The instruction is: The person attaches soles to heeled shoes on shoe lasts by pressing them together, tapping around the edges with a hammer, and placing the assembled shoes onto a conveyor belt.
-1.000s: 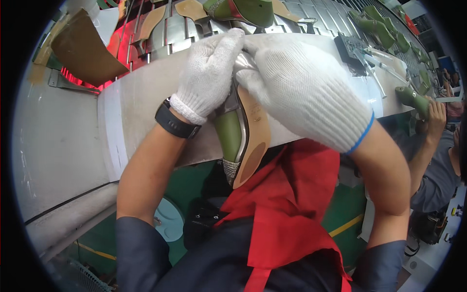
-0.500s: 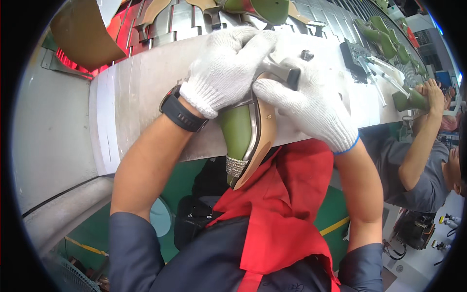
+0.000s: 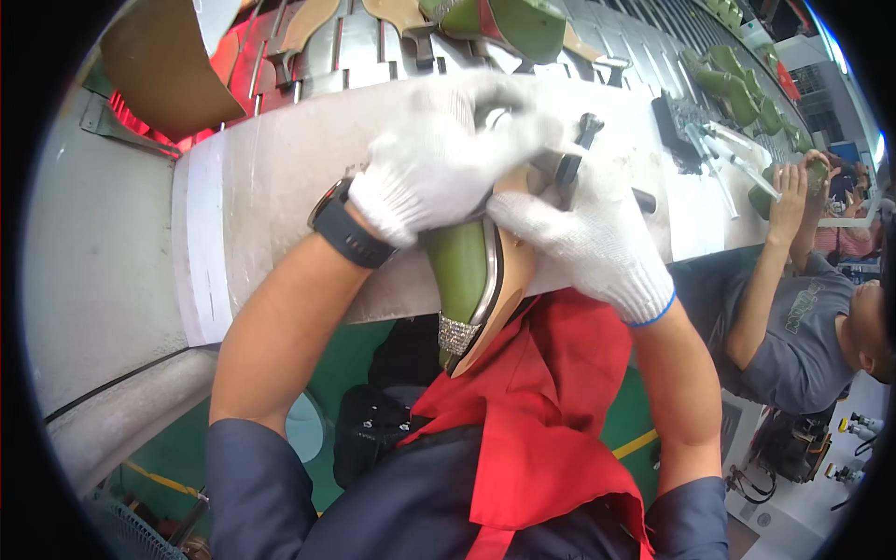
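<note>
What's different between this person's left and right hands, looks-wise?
The left hand has a black watch at its wrist; the right hand has none. The right hand's glove ends in a blue edge; the left hand's cuff looks white. Both wear white gloves and are at the same green shoe.

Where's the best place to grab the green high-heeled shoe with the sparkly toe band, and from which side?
Probably around the shoe's forefoot, just behind the rhinestone band, coming from the red apron side, pinching green upper against tan sole. The tapered toe juts past the workbench's near edge, while the left hand and right hand crowd the heel end.
</note>
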Motion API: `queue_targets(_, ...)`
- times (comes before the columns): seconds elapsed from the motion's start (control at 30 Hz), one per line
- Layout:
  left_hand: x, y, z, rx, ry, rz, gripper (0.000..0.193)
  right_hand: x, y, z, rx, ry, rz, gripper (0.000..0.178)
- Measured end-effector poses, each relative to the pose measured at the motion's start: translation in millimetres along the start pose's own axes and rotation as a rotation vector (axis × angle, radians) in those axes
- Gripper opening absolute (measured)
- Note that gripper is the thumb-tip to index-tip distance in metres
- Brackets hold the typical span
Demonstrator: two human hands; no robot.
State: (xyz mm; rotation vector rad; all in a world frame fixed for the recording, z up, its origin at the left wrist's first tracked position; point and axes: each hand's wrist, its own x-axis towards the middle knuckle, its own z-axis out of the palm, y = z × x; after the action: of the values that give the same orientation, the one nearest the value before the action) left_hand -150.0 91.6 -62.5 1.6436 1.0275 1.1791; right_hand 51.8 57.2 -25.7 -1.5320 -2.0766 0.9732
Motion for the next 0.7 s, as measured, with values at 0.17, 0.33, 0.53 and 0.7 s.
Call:
queue_targets(0.17, -24.9, 10.6, -47.7, 0.177, -0.034, 0.074, 0.068, 3.4, -31.1, 5.7, 0.105, 0.038, -0.186, 0.054)
queue_targets(0.33, -109.0, 3.0, -73.3, 0.247, 0.371, 0.012, 0.080, 15.0, -60.0, 26.1, -0.252, 0.129, -0.515, 0.045)
queue_targets(0.53, -154.1, 23.7, -25.6, 0.531, 0.392, 0.205, 0.085, 29.5, -47.1, 9.1, -0.382, 0.018, -0.744, 0.065)
queue_targets(0.7, -150.8, 8.3, -20.9, 0.564, 0.304, 0.248, 0.081, 41.8, -24.8, 14.0, -0.352, -0.056, -0.818, 0.075)
